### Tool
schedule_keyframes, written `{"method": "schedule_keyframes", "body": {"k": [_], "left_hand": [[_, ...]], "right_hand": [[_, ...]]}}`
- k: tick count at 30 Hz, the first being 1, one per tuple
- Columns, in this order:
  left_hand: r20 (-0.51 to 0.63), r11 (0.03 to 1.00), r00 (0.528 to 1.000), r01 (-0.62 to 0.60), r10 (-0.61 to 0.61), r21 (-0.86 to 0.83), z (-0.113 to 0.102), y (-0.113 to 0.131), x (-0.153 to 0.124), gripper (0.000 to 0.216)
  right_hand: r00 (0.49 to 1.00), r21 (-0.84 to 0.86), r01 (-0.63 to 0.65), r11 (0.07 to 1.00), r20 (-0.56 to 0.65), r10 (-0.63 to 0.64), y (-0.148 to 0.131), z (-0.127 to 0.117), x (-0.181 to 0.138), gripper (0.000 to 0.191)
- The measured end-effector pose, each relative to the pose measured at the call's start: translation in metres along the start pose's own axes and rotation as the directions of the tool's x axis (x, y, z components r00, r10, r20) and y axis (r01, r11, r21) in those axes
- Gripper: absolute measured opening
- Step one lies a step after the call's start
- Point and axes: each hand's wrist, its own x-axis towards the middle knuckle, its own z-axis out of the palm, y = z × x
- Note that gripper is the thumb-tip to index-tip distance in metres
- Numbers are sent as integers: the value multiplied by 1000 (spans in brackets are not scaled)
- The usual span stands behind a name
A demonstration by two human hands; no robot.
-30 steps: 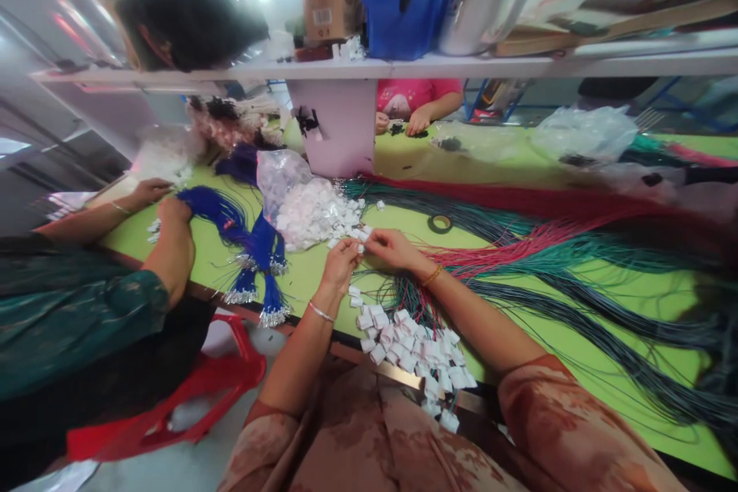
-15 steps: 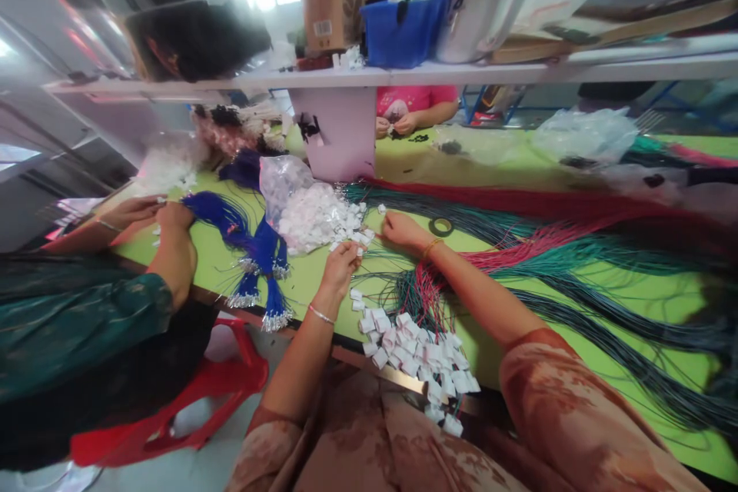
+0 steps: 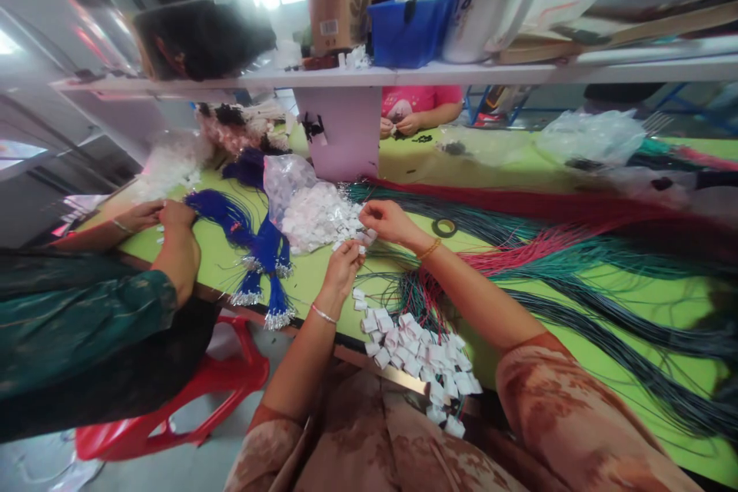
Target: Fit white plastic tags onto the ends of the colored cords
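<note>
My left hand (image 3: 344,265) is closed in a pinch on a small white plastic connector (image 3: 362,250) above the table's front half. Just beyond it, my right hand (image 3: 392,221) has its fingers bent together at the edge of a heap of loose white connectors (image 3: 316,214); anything between those fingertips is too small to make out. The heap spills from a clear plastic bag (image 3: 284,178). Below my right forearm lies a bunch of finished-looking wires with white connectors (image 3: 412,346) on their ends, some hanging over the table edge.
Long bundles of red wires (image 3: 536,246) and black wires (image 3: 611,307) stretch to the right, near a roll of black tape (image 3: 444,227). Blue wire bundles (image 3: 270,254) lie left. A co-worker's hands (image 3: 167,215) work at far left; another person (image 3: 420,111) sits opposite, below a shelf (image 3: 259,78).
My right hand has shifted left and slightly up, from beside the heap to its edge, close to my left hand. My left hand stays nearly in place, still pinching.
</note>
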Motion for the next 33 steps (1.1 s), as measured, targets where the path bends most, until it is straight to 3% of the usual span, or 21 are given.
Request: {"method": "schedule_keyframes", "body": {"k": [5, 13, 22, 28, 33], "left_hand": [[10, 999, 1000, 14, -13, -49, 3, 3, -1, 23], [6, 998, 1000, 16, -16, -67, 7, 4, -2, 21], [13, 996, 1000, 16, -15, -88, 6, 4, -1, 22], [-1, 999, 1000, -4, 4, -48, 6, 0, 1, 25], [-30, 1000, 999, -24, 25, 16, 9, -4, 0, 27]], "right_hand": [[999, 126, -46, 991, 3, 46, 10, 4, -19, 16], [981, 88, -184, 979, 78, 177, 28, 13, -49, 20], [991, 69, -129, 989, 56, 125, 34, 17, -51, 18], [996, -105, -58, 993, 64, 65, 33, 18, -53, 18], [998, -137, -23, 990, 59, 31, 27, 19, -53, 21]]}}
